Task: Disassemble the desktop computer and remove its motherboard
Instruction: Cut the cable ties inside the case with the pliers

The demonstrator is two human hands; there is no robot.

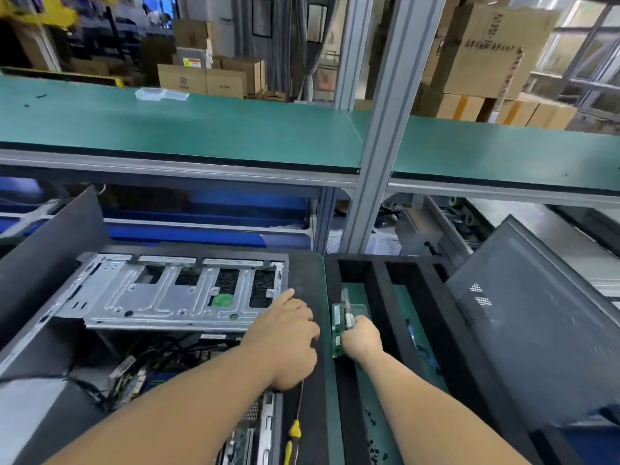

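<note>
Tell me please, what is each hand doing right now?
Left hand: open, resting on the computer case.
Right hand: gripping a small green circuit board.

Left hand (288, 333): palm down, fingers relaxed, forefinger extended forward.
Right hand (362, 337): fingers curled, gripping a small green circuit board (339, 322).

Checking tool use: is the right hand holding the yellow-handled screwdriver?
No: the right hand grips a small green circuit board; the screwdriver lies untouched.

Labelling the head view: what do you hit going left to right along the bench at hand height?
Open computer case → left hand, resting on the case edge → right hand, gripping a green circuit board → black foam tray → dark mesh side panel.
</note>
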